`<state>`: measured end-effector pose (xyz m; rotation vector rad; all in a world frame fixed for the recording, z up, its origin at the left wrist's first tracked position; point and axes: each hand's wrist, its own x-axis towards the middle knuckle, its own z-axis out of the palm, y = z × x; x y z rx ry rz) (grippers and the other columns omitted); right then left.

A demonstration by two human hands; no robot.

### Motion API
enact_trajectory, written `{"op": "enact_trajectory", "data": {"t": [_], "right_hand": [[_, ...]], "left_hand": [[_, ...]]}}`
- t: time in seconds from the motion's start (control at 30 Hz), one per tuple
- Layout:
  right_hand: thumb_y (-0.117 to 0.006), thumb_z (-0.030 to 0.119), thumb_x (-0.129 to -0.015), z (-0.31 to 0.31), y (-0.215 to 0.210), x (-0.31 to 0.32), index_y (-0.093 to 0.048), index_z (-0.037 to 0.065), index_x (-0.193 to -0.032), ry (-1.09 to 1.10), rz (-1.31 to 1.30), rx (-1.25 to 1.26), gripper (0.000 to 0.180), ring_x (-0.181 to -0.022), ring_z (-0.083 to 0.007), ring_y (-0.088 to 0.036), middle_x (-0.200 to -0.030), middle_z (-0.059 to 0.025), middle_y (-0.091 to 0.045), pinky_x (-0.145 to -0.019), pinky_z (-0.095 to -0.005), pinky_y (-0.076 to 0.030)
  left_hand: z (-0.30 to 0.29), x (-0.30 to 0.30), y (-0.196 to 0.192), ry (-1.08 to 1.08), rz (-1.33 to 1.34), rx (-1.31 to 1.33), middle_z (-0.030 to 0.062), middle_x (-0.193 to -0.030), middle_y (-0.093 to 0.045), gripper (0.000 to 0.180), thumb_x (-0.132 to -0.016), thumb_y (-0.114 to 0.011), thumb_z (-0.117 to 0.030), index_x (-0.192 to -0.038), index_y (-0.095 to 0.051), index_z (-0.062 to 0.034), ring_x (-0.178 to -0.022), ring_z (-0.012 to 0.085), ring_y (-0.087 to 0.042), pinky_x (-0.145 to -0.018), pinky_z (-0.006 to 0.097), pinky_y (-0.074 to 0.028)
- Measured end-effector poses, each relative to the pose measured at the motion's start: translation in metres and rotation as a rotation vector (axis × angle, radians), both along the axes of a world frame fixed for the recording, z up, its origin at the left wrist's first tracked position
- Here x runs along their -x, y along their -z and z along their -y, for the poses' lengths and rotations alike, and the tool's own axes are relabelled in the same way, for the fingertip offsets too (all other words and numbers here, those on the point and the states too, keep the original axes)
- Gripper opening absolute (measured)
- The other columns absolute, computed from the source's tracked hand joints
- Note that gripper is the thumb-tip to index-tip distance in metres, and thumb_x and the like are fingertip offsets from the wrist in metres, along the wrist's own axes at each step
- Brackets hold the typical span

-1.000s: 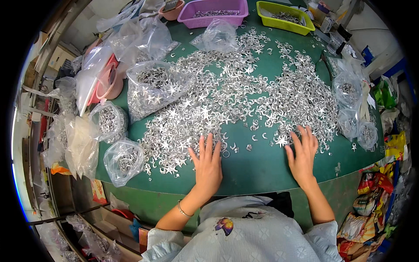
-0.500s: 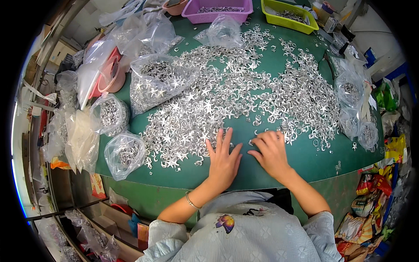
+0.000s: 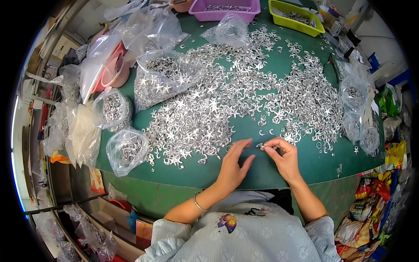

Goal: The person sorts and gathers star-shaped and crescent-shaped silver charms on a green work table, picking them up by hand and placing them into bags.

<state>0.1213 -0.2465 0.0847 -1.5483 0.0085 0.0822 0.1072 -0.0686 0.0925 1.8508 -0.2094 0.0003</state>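
Above the green table [image 3: 209,172], near its front edge, my right hand [image 3: 286,160] pinches a small silvery metal piece [image 3: 260,145] between thumb and fingertips. Its exact shape is too small to make out. My left hand [image 3: 234,165] is just to the left, fingers stretched and thumb apart, holding nothing, its fingertips pointing toward the piece. Beyond both hands spreads a large pile of silvery metal pieces [image 3: 196,115], many shaped like stars, others like crescents or rings. A second heap [image 3: 312,102] lies to the right, and a few loose crescents sit between them.
Clear plastic bags of metal pieces stand left of the pile, such as this bag [image 3: 127,150] and a larger one [image 3: 163,81]. More bags [image 3: 352,98] line the right edge. A purple basin [image 3: 224,15] and a yellow-green basin [image 3: 297,22] are at the back.
My right hand has lifted from the table and now pinches a small metal piece. My left hand has moved right, turned toward it and opened its thumb. The view has shifted slightly.
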Motion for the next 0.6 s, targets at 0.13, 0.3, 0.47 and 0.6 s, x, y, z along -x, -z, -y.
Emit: {"op": "enact_trajectory", "data": {"t": [0.13,0.3,0.47,0.6], "right_hand": [[-0.067,0.007,-0.089,-0.004,-0.008,0.004,-0.066,0.001,-0.094,-0.030,-0.199,-0.300,0.008,-0.081,-0.0033,-0.055,-0.084,0.0038,-0.064,-0.067,-0.0200,-0.042],[-0.069,0.004,-0.083,-0.004,-0.008,0.006,-0.066,0.002,-0.090,0.014,0.043,0.100,0.008,-0.078,-0.0121,-0.056,-0.085,-0.0005,-0.065,-0.071,-0.0264,-0.042],[-0.071,0.000,-0.074,-0.012,-0.022,0.007,-0.066,0.003,-0.087,0.029,0.493,0.579,0.014,-0.080,-0.0269,-0.057,-0.083,-0.0078,-0.064,-0.075,-0.0355,-0.040],[-0.071,0.000,-0.074,-0.007,-0.015,0.009,-0.066,0.003,-0.085,-0.020,0.525,0.602,0.012,-0.078,-0.0247,-0.057,-0.083,-0.0066,-0.065,-0.073,-0.0345,-0.040]], "left_hand": [[0.006,-0.002,0.003,0.059,-0.275,0.389,0.0112,-0.113,-0.061,0.030,-0.088,-0.062,0.004,-0.118,-0.060,0.0012,-0.098,0.0151,-0.063,-0.083,0.027,-0.051],[0.010,-0.004,0.002,-0.011,-0.251,0.330,0.0102,-0.099,-0.065,0.021,-0.088,-0.062,0.003,-0.109,-0.066,0.0034,-0.082,0.0127,-0.066,-0.073,0.024,-0.054],[0.010,-0.004,0.003,-0.041,-0.119,0.167,0.0106,-0.092,-0.067,0.018,-0.088,-0.063,0.004,-0.105,-0.068,0.0039,-0.077,0.0139,-0.067,-0.068,0.024,-0.054],[0.009,-0.002,-0.005,-0.017,0.008,0.039,0.0117,-0.088,-0.068,0.018,-0.086,-0.064,0.005,-0.104,-0.068,0.0038,-0.075,0.0144,-0.068,-0.067,0.025,-0.054]]}}
